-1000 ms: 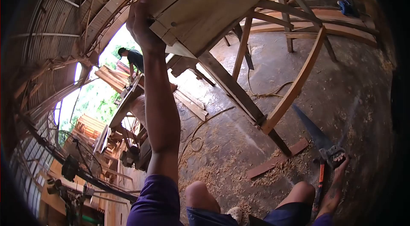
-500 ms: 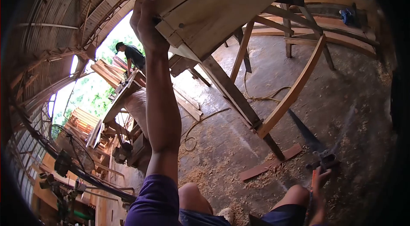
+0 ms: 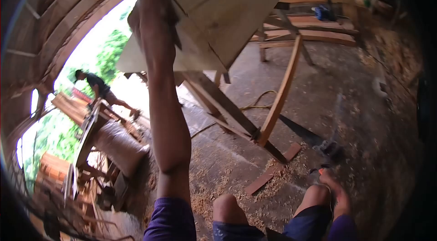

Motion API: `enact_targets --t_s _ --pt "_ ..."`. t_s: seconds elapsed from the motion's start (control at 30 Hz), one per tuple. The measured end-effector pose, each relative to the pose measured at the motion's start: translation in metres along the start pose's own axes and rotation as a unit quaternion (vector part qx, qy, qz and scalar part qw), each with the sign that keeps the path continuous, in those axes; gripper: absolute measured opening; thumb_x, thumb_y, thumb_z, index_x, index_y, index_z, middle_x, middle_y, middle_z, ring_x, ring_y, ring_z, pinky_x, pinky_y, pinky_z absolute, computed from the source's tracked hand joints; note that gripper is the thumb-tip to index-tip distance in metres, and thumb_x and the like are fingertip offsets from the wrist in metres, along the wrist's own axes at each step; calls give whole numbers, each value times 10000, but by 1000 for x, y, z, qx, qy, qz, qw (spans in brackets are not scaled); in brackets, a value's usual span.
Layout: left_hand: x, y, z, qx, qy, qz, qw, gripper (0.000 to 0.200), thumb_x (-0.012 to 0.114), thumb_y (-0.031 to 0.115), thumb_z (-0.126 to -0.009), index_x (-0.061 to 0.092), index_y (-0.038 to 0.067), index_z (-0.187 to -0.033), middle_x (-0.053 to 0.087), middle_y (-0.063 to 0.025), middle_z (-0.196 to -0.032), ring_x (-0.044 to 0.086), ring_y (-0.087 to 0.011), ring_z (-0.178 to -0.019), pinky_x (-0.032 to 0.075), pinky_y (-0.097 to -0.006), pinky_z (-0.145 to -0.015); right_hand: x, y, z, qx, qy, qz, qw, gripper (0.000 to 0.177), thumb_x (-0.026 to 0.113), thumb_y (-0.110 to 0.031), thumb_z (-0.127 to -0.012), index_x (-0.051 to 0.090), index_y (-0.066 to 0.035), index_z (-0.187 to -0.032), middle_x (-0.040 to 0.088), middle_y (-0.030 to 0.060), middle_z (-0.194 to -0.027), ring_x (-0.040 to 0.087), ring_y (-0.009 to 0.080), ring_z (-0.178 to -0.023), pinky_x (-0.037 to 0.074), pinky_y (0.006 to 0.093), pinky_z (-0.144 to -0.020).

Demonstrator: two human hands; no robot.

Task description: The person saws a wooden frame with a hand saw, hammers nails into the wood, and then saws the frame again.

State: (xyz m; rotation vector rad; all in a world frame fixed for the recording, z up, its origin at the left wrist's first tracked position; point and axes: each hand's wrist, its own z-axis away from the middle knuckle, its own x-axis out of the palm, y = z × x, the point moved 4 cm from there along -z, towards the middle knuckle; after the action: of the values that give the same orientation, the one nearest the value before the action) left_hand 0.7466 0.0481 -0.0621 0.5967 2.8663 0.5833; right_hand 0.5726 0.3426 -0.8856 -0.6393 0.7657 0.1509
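Note:
My left hand point(image 3: 157, 20) is raised at the upper left, at the edge of a wide wooden board point(image 3: 214, 22) that carries a long dark crack. It looks closed on that edge, though motion blurs the fingers and a dark shape beside them. Low on the right, my right hand point(image 3: 334, 186) is closed beside my knee, around a tool with an orange part point(image 3: 322, 171). The tool's kind cannot be made out. Just beyond it, a dark metal tool point(image 3: 328, 147) rests on the floor.
Wooden trestle legs point(image 3: 223, 102) stand under the board, with a slanting brace point(image 3: 282, 90). A reddish wood strip point(image 3: 273, 170) lies among shavings, and a yellow cord point(image 3: 257, 104) behind. Planks and a blue tool point(image 3: 324, 12) are at back right. A person point(image 3: 98, 86) bends by stacked timber.
The view has swung right, so the person and trestle appear farther left. The board sits at a different angle, with a pale lower face showing. My right hand is nearer my knee.

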Motion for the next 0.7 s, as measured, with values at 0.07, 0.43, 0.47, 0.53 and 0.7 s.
enact_targets --t_s 0.07,0.43,0.47,0.53,0.7 --pt "-5 -5 -2 -60 -5 24 998 433 411 410 -997 644 77 -848 496 35 -663 414 -60 -587 342 -234 -584 -24 -7 58 45 -22 -1 999 521 683 -328 -784 619 31 -1157 607 327 -1118 609 415 -1083 487 487 -861" --pt "-14 -2 -68 -75 -453 -49 887 544 320 314 -1022 741 -17 -923 689 -140 -1032 620 -298 -949 444 -362 -886 -72 23 428 294 65 -123 946 286 643 -239 -836 644 40 -899 638 170 -742 661 287 -693 485 422 -580" --pt "-10 -5 -74 -98 -490 -27 866 529 339 322 -1037 746 2 -924 687 -139 -1017 625 -303 -949 446 -368 -880 -99 8 466 344 30 -195 918 271 647 -240 -843 634 29 -872 613 113 -691 640 225 -604 468 396 -526" --pt "0 -14 -85 -112 -570 9 814 526 378 350 -1029 741 10 -860 690 -123 -1007 627 -273 -931 444 -379 -868 -133 -26 529 438 -24 -210 874 267 641 -283 -867 602 -20 -845 563 62 -652 576 182 -544 444 376 -495" --pt "49 -44 -119 40 -646 101 756 316 548 260 -969 725 32 -841 695 -91 -990 627 -239 -926 435 -387 -875 -169 -116 642 526 105 -300 788 391 624 -345 -893 527 -53 -651 458 22 -493 480 172 -395 368 369 -393"
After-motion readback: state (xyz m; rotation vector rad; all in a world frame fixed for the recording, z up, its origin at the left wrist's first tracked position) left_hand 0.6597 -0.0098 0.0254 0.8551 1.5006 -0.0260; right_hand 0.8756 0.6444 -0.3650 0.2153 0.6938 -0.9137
